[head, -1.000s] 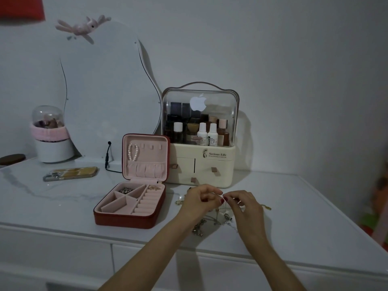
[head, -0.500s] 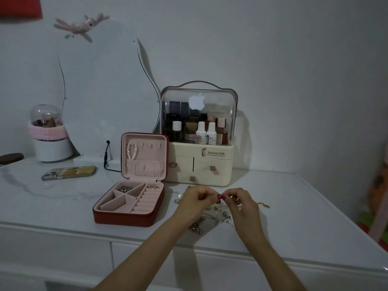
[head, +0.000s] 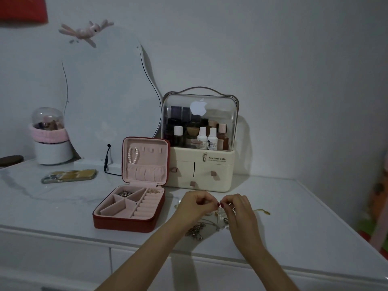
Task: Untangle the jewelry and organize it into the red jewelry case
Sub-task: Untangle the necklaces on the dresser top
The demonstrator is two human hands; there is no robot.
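Observation:
The red jewelry case (head: 126, 224) stands open on the white dresser, its pink lid upright with a pearl bracelet (head: 133, 155) hanging inside. A silver piece (head: 125, 193) and small gold pieces (head: 153, 191) lie in its back compartments. To the right of the case, my left hand (head: 194, 204) and my right hand (head: 239, 211) meet fingertip to fingertip, both pinching a thin tangled chain (head: 219, 214) that hangs between them. A heap of tangled jewelry (head: 197, 229) lies on the dresser under my hands. A gold chain (head: 262, 211) trails out to the right.
A cream cosmetics organizer (head: 201, 171) with a clear lid stands behind my hands. A phone (head: 69, 176) lies at the left, and a mirror (head: 105, 97) leans on the wall. A white and pink brush holder (head: 51, 141) stands at far left. The dresser edge (head: 189, 252) runs close below my wrists.
My hands stay together at the same spot, still working the chain with small finger movements. The view has shifted slightly.

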